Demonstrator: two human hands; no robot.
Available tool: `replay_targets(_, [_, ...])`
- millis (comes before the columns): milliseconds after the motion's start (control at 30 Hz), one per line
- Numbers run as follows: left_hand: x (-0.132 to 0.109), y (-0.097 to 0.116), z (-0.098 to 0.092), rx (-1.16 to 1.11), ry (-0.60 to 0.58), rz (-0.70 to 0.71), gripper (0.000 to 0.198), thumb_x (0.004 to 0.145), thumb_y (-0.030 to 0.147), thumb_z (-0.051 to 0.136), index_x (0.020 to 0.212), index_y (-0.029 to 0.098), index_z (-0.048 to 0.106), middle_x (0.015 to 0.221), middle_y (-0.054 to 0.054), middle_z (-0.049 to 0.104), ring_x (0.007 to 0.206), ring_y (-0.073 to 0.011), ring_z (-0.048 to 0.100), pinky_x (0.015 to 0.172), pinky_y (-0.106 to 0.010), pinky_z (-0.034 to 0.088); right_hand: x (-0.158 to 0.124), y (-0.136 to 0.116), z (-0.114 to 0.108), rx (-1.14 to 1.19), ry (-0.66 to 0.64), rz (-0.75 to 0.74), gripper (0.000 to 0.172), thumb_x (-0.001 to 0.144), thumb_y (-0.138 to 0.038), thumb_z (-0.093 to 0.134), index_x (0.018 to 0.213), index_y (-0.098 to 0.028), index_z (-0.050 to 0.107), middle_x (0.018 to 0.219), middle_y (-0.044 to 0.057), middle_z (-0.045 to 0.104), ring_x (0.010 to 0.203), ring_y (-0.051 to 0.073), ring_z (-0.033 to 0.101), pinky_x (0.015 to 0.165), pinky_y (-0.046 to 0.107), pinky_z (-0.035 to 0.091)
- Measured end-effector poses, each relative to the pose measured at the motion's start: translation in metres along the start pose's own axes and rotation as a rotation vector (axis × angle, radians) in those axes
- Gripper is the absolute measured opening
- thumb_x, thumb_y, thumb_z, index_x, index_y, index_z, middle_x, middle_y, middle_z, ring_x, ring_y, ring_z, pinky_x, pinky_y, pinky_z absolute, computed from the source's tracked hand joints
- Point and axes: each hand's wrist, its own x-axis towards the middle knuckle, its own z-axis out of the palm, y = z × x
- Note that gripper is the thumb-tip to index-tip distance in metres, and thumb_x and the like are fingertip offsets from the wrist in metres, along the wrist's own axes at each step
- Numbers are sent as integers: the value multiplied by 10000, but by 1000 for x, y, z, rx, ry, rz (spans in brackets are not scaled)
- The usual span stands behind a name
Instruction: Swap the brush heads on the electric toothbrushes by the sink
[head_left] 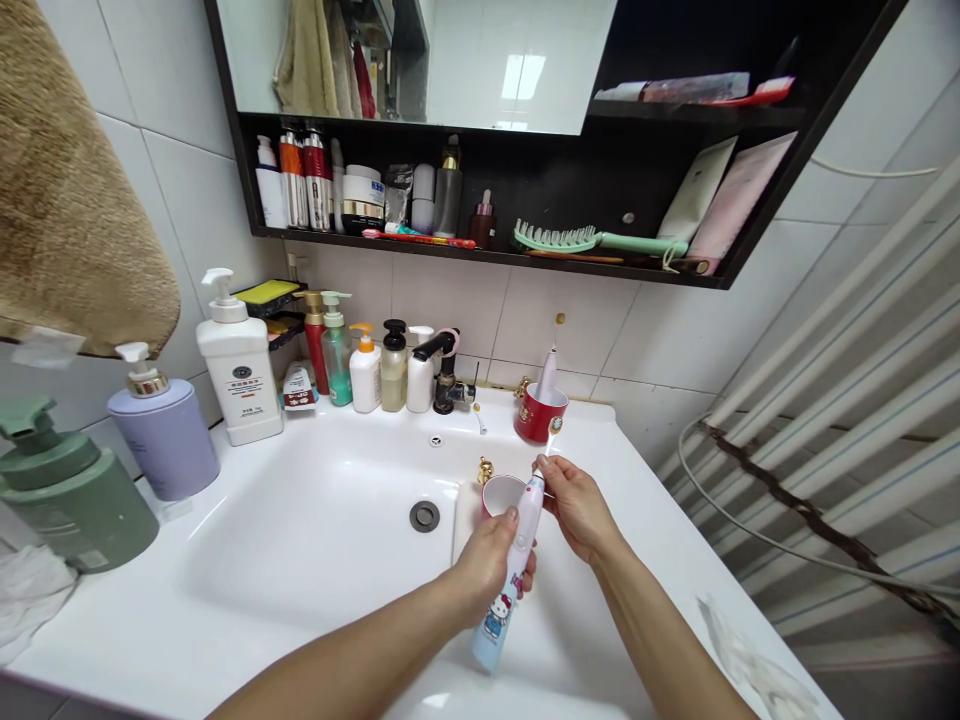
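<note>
An electric toothbrush point(527, 512), pink fading to blue with a cartoon cat on its handle, is tilted over the right side of the sink point(300, 560). My left hand point(491, 560) is closed around its handle. My right hand point(577, 505) pinches the white neck of the brush head point(555, 428) where it meets the handle. Just behind my left hand stands a red cup point(504, 490) with a gold figure on its handle, partly hidden. Another red cup point(541, 415) on the back ledge holds a second electric toothbrush point(548, 372).
A black faucet point(445, 385) rises behind the basin, beside several pump bottles point(366, 370). Larger bottles point(240, 365) line the left counter. Above hangs a dark mirror cabinet point(570, 265) with a green hairbrush point(600, 240). A striped curtain point(847, 400) hangs at the right.
</note>
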Motion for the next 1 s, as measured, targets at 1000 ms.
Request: replay_targets(1000, [4, 4, -6, 146, 7, 86, 416, 635, 555, 282, 582, 157, 391, 453, 24, 416, 341, -60, 358, 374, -208, 262, 1, 6, 11, -34, 119, -104, 270, 582, -416, 501, 515, -174, 400, 424, -68, 345, 393, 51, 299, 394, 194, 277])
